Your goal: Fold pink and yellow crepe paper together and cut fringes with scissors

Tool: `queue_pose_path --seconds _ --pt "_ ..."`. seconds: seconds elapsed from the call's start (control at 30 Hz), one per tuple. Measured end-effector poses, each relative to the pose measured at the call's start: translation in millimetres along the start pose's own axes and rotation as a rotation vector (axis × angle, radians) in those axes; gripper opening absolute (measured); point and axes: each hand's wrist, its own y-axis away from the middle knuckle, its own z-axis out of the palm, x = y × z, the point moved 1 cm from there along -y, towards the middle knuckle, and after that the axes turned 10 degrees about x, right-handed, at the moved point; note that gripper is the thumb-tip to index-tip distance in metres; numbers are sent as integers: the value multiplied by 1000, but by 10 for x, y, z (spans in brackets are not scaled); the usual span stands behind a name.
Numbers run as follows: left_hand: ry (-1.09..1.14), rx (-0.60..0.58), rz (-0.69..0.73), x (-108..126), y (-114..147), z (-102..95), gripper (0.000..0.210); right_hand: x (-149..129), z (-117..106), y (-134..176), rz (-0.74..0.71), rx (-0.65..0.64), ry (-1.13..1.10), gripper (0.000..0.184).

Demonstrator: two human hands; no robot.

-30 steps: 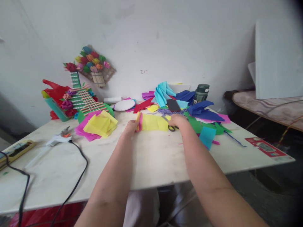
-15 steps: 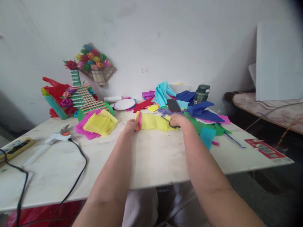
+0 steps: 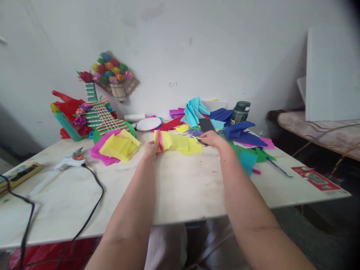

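Note:
My left hand (image 3: 152,148) grips the left end of a yellow crepe paper strip (image 3: 176,141), where a narrow magenta edge shows beside the fold. The strip stretches to the right, low over the white table. At its right end, my right hand (image 3: 211,138) is closed around scissors (image 3: 199,140), whose blades point left. A separate yellow piece seems to lie under that end; the overlap makes this hard to tell. To the left rests a stack of yellow paper squares (image 3: 120,146) on magenta paper (image 3: 97,154).
A glue gun (image 3: 70,161) with a black cord lies on the left, near a power strip (image 3: 21,174). Paper scraps, a phone (image 3: 206,125) and a dark green bottle (image 3: 240,112) crowd the back. A flower-decorated paper guitar (image 3: 102,116) leans at back left.
My left hand has drawn the yellow strip a little to the left. The scissors have come away from over the strip to its right end, and the phone is more exposed.

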Motion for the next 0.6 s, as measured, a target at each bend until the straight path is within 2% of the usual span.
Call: queue_pose_path --seconds 0.07,0.17,0.23,0.33,0.4,0.47,0.5,0.53,0.6 --pt "60 -12 -15 0 -4 7 3 -85 61 35 -9 -28 -109 27" --pt "120 -16 -30 -6 -11 13 5 -244 104 141 100 -52 -317 29" --pt "152 -13 -37 -4 -10 14 7 -342 137 215 114 -163 -444 34" --pt "212 -10 -50 22 7 13 11 -452 249 290 85 -409 -612 43" --pt "237 -15 -51 54 29 13 13 -509 367 310 88 -547 -726 43" --pt "250 -10 -44 85 52 12 14 -560 483 302 106 -589 -792 40" --pt "258 0 -42 97 61 11 13 -581 525 286 103 -535 -817 38" --pt "263 13 -43 105 67 11 11 -595 546 261 92 -400 -835 37" --pt "262 36 -47 108 74 15 9 -591 531 202 86 9 -816 38"
